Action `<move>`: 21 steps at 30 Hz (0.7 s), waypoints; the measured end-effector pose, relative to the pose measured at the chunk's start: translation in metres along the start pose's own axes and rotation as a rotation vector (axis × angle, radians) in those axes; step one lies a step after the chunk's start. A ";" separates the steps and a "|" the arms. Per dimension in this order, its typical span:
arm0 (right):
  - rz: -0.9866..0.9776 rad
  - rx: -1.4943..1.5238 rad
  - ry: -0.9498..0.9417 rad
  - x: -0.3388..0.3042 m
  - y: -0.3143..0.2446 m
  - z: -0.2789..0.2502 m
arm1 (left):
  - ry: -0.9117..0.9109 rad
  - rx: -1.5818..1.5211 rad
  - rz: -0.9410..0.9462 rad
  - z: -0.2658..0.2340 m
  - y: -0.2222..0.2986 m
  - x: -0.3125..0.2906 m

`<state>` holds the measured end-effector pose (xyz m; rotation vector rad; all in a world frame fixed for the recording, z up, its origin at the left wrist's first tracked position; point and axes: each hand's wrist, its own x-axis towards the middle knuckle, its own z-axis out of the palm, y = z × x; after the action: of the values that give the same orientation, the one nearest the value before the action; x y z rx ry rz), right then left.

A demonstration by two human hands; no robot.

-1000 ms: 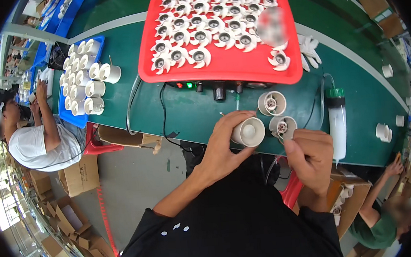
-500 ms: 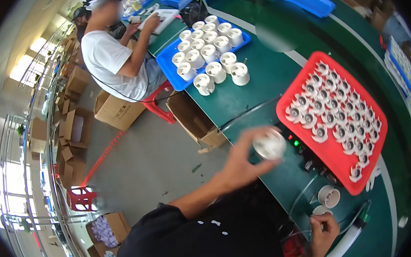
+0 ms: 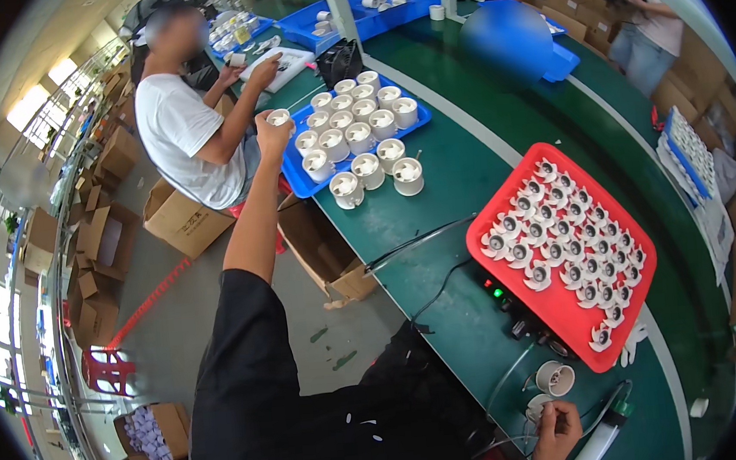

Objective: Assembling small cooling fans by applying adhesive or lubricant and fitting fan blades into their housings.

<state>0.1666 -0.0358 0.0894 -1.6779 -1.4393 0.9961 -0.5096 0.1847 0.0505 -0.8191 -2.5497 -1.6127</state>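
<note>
With my left arm stretched out, my left hand (image 3: pixel 271 136) grips a white round plastic housing (image 3: pixel 278 117) beside the left edge of a blue tray (image 3: pixel 419 126). Rows of similar white housings (image 3: pixel 359 135) with parts inside fill that tray; a few stand at its near edge. Low at the right, my right hand (image 3: pixel 558 429) has its fingers curled and pinched together next to a whitish round part (image 3: pixel 537 407). What the fingertips hold, if anything, I cannot make out. Just beyond it, an open white housing (image 3: pixel 555 378) with a wire lies on the table.
A red tray (image 3: pixel 496 263) of white fan impellers sits over a small box with a green light (image 3: pixel 497 292). Cables cross the green table (image 3: pixel 445 328). A co-worker in a white shirt (image 3: pixel 178 128) sits at the far left, near an open carton (image 3: pixel 322 251).
My left hand has carried the white housing from beside the red tray far out to the left, to the blue tray's edge. The view has shifted; my right hand remains by the round part.
</note>
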 end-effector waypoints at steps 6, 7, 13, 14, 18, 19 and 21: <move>0.043 0.086 0.147 -0.011 0.019 0.005 | -0.285 -0.116 -0.152 0.065 -0.038 0.023; 0.020 0.057 0.124 -0.010 0.016 0.002 | -0.216 0.091 0.085 0.055 -0.047 0.039; -0.036 0.046 0.021 0.006 -0.014 0.006 | -0.118 0.217 0.535 -0.040 -0.082 0.099; -0.068 0.011 -0.006 0.009 -0.022 0.004 | -0.112 0.167 0.519 -0.041 -0.077 0.090; -0.063 0.025 0.019 0.013 -0.018 -0.007 | -0.215 -0.154 0.566 -0.010 0.009 -0.060; -0.087 -0.040 0.048 0.017 -0.018 -0.013 | -0.227 -0.162 0.555 -0.016 0.044 -0.117; -0.129 -0.120 0.109 0.030 -0.015 -0.024 | -0.308 -0.288 0.538 -0.030 0.105 -0.231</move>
<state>0.1835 -0.0049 0.1109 -1.6737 -1.5395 0.7501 -0.2720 0.0972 0.0874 -1.7180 -1.9934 -1.7773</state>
